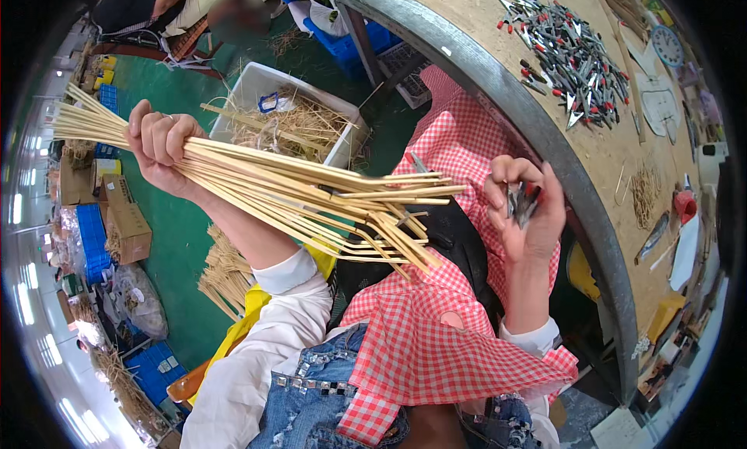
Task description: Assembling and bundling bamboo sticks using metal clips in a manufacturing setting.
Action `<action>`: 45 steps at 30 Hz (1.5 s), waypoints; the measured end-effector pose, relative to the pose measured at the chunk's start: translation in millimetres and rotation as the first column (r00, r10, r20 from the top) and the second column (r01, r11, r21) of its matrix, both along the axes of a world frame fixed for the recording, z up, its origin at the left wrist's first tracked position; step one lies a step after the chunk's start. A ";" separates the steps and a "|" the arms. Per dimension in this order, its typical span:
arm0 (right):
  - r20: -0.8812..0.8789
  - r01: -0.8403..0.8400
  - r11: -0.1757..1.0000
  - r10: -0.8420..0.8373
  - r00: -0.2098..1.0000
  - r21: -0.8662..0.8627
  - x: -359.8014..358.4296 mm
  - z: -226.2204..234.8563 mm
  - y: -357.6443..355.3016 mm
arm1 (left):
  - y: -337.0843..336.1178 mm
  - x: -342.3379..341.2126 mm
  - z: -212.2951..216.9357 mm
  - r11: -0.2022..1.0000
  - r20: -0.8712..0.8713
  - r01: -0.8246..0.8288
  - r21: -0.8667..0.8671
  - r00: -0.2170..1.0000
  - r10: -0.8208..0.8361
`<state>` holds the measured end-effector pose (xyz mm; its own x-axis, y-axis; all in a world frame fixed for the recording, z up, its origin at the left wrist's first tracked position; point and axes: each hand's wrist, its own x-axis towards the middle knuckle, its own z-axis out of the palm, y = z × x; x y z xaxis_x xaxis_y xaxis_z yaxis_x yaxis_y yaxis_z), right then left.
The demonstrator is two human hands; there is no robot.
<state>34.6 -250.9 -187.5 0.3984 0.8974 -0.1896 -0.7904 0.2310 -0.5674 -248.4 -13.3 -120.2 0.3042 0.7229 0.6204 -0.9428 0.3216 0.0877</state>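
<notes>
My left hand (165, 142) is closed in a fist round a bundle of thin pale sticks (272, 186), which look like cane or bamboo. The bundle slants across my front, its short ends fanning out past my fist. On the other side, the sticks' far ends are bent at an angle and spread over my lap. Curled fingers of my right hand (537, 219) hold several small metal spring clips (523, 203) with red and black tips, partly hidden. A gap separates this hand from the bent ends.
A large pile of similar clips (576, 64) lies on the metal-edged workbench (506, 75) at right. Behind the bundle stands a white bin (247, 79) of straw-like scraps. More sticks (222, 270) are beneath my left arm. Another person (156, 13) sits at far left.
</notes>
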 end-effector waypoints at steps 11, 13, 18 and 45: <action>0.658 -0.664 0.675 0.664 0.356 -0.322 8.7 -6.4 57.6 | -34.7 20.7 24.5 0.981 0.086 0.071 0.182 0.992 -0.088; 0.448 -0.711 0.600 0.784 0.430 -0.366 11.1 -19.7 59.0 | -26.5 23.4 8.9 0.986 0.095 0.043 0.162 0.994 -0.059; 0.419 -0.451 0.850 0.526 0.740 -0.272 -6.7 2.4 46.4 | -43.9 10.6 33.9 0.985 0.132 -0.032 0.172 0.991 0.009; 0.965 -0.255 0.964 -0.001 -0.263 -0.068 -10.0 112.1 67.2 | -25.3 9.0 19.2 0.877 -0.264 -0.443 -0.186 0.882 0.390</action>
<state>24.7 -183.7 -75.4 -0.1575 0.9150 0.3714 0.6765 0.3739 -0.6345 -239.4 -38.5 -101.0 0.0466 0.9269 0.3723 -0.9604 -0.0610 0.2720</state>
